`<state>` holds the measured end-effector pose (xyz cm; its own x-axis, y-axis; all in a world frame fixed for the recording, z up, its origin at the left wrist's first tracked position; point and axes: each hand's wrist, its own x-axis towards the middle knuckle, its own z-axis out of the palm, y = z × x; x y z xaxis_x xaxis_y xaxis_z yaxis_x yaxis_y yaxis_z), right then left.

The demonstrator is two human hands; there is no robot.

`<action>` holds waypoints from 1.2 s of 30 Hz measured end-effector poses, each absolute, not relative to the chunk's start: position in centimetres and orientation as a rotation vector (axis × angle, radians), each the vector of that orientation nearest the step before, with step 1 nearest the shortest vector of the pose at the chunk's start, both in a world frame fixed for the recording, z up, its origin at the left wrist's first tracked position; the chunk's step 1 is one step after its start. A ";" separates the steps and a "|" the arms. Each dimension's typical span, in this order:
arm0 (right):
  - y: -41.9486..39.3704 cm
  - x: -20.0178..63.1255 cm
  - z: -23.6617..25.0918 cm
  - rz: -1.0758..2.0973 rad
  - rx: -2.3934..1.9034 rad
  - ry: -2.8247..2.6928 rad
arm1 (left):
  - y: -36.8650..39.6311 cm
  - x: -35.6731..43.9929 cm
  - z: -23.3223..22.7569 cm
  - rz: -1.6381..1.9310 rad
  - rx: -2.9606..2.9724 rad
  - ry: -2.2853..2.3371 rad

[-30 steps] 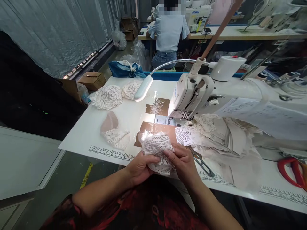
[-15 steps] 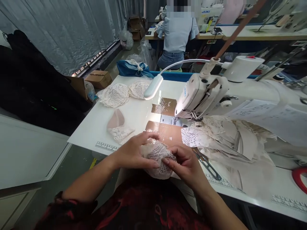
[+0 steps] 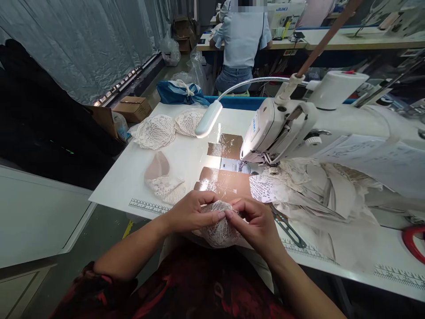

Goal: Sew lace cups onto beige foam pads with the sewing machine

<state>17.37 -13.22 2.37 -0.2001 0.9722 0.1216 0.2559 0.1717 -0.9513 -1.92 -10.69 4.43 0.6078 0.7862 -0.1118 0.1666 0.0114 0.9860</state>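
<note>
A white lace bra cup (image 3: 219,231) is held at the front edge of the sewing table, its rounded side toward me. My left hand (image 3: 195,212) pinches its upper edge between thumb and fingers. From the other side my right hand (image 3: 250,219) grips the same edge, the two thumb tips almost meeting. The fingers behind the lace are partly hidden. Just beyond my hands, a brown taped strip (image 3: 229,181) lies before the sewing machine's needle area (image 3: 244,166). To the left rests a beige and lace cup piece (image 3: 162,177).
Two lace cups (image 3: 156,131) lie at the back left, near a blue cloth bundle (image 3: 181,92). A lamp (image 3: 209,119) arches over the table. Right of my hands are scissors (image 3: 288,228), piled lace and beige fabric (image 3: 332,199), and a red ring (image 3: 413,243). A person (image 3: 244,44) sits ahead.
My left hand has closed from a spread hold into a pinch on the lace cup's upper edge. Both thumbs have come together there. The view has shifted slightly.
</note>
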 end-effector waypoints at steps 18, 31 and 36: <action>-11.3 18.7 3.3 1.418 -1.255 -1.440 | -9.0 0.5 3.2 0.560 1.014 0.774; -8.4 23.4 4.2 0.850 -1.605 -1.917 | -2.8 0.1 4.0 0.812 2.495 1.438; -6.9 22.8 3.5 0.673 -1.668 -2.138 | -2.7 6.5 -0.4 0.334 2.734 1.278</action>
